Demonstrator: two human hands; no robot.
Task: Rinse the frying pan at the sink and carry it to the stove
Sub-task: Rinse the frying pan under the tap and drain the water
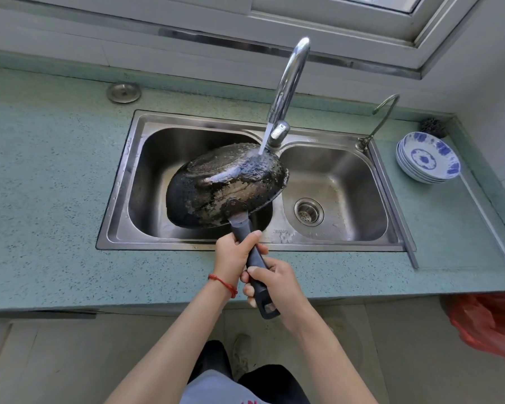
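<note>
The black frying pan (225, 185) is turned upside down and tilted over the left basin of the steel double sink (120, 182). Its scorched underside faces me, wet and beaded with drops. Water runs from the tall chrome tap (289, 83) onto the pan's far right edge. My left hand (235, 258) grips the dark handle close to the pan. My right hand (274, 282) grips the same handle lower down, near its end with the hanging hole. The stove is not in view.
A stack of blue-and-white plates (427, 158) sits on the green counter (41, 185) right of the sink, with a metal scourer (433, 126) behind it. A thin second tap (382, 118) rises at the sink's right corner. A red plastic bag (490, 325) hangs below the counter's right end.
</note>
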